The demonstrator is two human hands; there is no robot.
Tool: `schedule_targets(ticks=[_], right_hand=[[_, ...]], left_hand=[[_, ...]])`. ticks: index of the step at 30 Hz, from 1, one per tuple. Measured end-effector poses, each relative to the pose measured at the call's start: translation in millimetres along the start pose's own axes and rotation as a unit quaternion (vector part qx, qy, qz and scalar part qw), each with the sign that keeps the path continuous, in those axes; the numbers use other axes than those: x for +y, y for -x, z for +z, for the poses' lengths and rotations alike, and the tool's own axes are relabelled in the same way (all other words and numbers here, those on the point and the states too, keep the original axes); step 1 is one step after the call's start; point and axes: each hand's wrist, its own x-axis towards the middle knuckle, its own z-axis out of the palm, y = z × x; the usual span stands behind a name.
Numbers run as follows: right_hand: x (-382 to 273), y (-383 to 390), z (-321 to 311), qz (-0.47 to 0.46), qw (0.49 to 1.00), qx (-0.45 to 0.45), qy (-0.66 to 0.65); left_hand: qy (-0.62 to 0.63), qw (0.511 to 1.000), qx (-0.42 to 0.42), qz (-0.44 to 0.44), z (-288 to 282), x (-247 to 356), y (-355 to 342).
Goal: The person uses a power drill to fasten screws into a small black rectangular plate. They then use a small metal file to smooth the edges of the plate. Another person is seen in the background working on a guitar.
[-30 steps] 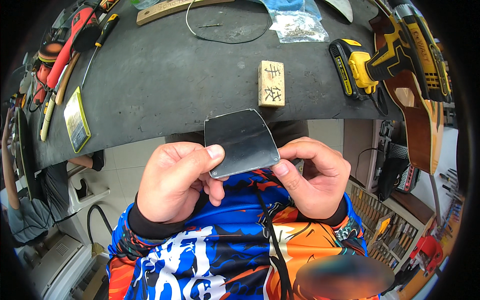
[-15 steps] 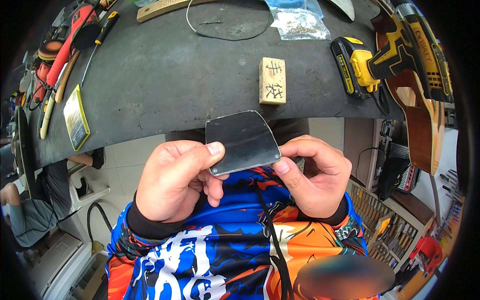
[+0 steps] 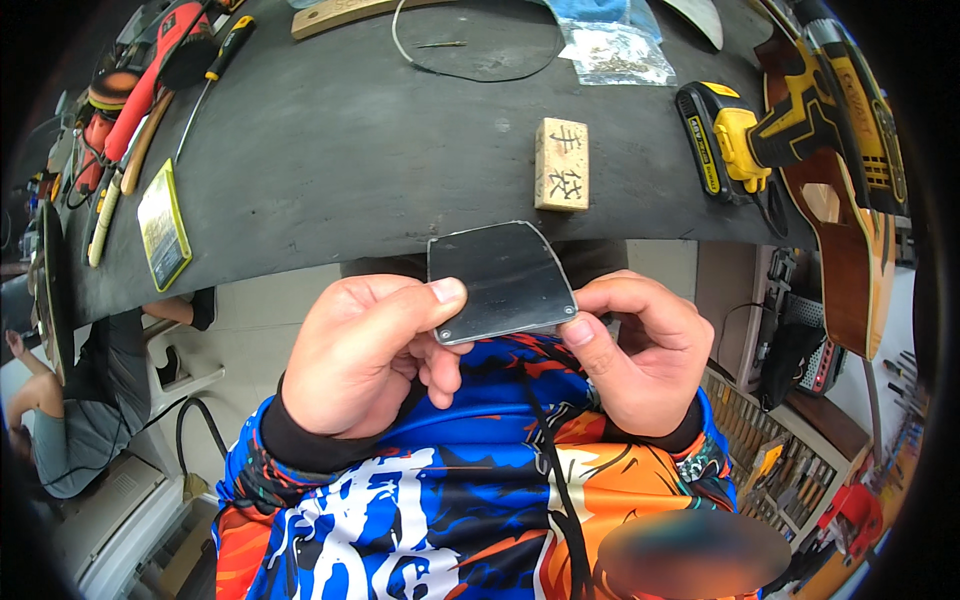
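Note:
A thin black cover plate (image 3: 505,280) with one curved side and small screw holes at its corners is held in front of my chest, just off the table's near edge. My left hand (image 3: 365,350) grips its left side, thumb on top and fingers curled beneath. At the lower right corner, beside a hole, the thumb and forefinger of my right hand (image 3: 640,355) pinch the plate's edge. The other right fingers are folded in, and what lies under the plate is hidden. Beyond it on the table stands a wooden block (image 3: 562,165) with dark painted characters.
A yellow-and-black cordless drill (image 3: 775,140) lies on the dark table (image 3: 330,170) at right, by a wooden guitar body (image 3: 850,270). At left are a screwdriver (image 3: 215,75), a red polisher (image 3: 150,90) and a yellow-edged packet (image 3: 163,225). Another person (image 3: 90,400) is at far left.
The whole view has shifted slightly, so the table and its things appear a little farther right. Both hands keep the same hold on the cover plate.

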Motion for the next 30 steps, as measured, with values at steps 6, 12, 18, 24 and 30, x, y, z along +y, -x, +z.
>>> schedule_targets(ticks=[6,12,18,24,30], right_hand=[[-1.7,3.0,0.2,0.049,0.999,0.010,0.003],[0.5,4.9,0.9,0.061,0.998,0.012,-0.004],[-0.1,7.2,0.1,0.074,0.997,0.016,-0.020],[2.2,12.6,-5.6,0.102,0.991,0.019,-0.083],[-0.4,14.4,-3.1,0.134,0.985,0.034,-0.106]], left_hand=[[0.025,0.999,-0.032,-0.005,-6.2,-2.2,-2.1],[0.014,1.000,-0.027,-0.007,-6.9,-2.3,-1.8],[-0.009,1.000,-0.023,0.000,-4.2,-2.3,-0.6],[-0.158,0.981,0.008,0.113,6.4,-9.7,7.7],[-0.225,0.957,0.014,0.182,9.7,-16.3,10.4]])
